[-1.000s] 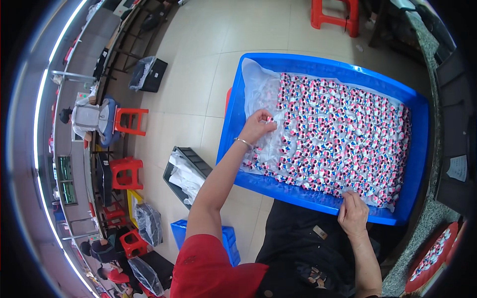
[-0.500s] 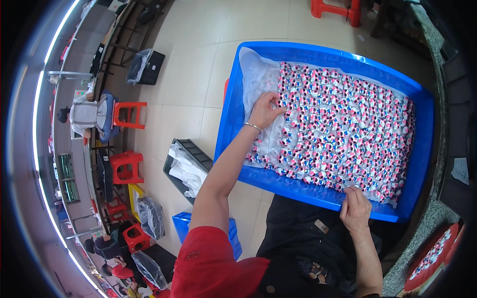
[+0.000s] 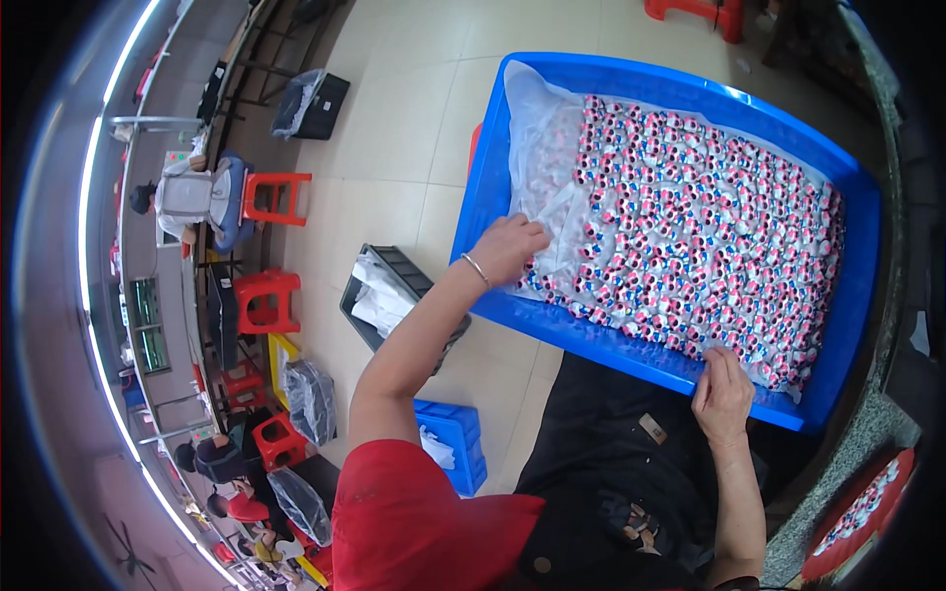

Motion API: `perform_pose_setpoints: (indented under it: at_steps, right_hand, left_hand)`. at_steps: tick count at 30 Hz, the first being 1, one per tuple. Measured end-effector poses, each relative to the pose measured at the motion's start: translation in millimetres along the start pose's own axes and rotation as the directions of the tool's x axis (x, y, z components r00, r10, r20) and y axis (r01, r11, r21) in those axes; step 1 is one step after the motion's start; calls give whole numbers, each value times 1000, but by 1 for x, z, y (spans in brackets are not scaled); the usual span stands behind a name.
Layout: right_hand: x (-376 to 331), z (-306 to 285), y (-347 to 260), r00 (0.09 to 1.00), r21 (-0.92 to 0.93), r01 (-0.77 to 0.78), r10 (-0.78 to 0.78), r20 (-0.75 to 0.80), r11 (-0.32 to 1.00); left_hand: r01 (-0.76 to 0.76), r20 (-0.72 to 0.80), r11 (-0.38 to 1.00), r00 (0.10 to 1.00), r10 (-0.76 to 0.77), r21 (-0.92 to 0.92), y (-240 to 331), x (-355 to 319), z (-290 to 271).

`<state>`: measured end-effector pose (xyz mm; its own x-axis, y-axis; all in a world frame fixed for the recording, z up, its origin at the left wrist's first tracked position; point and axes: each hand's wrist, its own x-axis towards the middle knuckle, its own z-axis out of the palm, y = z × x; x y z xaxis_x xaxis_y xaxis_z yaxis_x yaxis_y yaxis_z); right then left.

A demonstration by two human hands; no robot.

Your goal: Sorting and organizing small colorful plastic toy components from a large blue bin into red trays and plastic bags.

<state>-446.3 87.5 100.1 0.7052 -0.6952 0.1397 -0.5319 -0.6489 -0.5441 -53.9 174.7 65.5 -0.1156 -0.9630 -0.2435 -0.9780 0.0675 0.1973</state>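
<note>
pale tiled floor (image 3: 394,148), blue tray (image 3: 641,362) of small pink-white-blue pieces (image 3: 690,236), left hand (image 3: 506,251) bent over white liner (image 3: 537,108), right hand (image 3: 724,392) curled at tray's near side, cannot tell if either pinches

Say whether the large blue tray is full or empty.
Well filled: small pink, white and blue pieces cover most of the blue tray.

Pieces (image 3: 709,236) partly veiled, topmost stool (image 3: 731,18) cropped

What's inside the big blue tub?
The blue tub holds rows of small white, pink and blue pieces and a thin whitish sheet. Pink shows faintly through the sheet. The tub's bottom can't be seen: the pieces and sheet cover it.
</note>
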Motion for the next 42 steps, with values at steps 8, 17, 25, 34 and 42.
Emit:
perform_pose_setpoints:
  at_steps: [8, 17, 25, 34, 42]
  right_hand:
    - [-5, 2, 0, 1000, 12, -12, 12, -8, 1000]
    - [0, 0, 0, 1000, 26, 2, -2, -18, 1000]
    - [-2, -1, 0, 1000, 23, -7, 7, -4, 1000]
    - [-3, -1, 0, 999, 40, -18, 17, 32, 999]
    - [3, -1, -2, 1000, 21, 7, -7, 16, 1000]
  left_hand:
    - [-62, -61, 992, 997, 56, -107, -5, 6, -6]
    - [264, 123, 203, 844, -522, -943, 0, 70, 8]
    - [476, 188, 291, 730, -658, -830, -1, 98, 14]
    - [352, -54, 562, 812, -581, -748, 2, 27, -17]
    - [145, 67, 966, 989, -133, -214, 16, -13, 12]
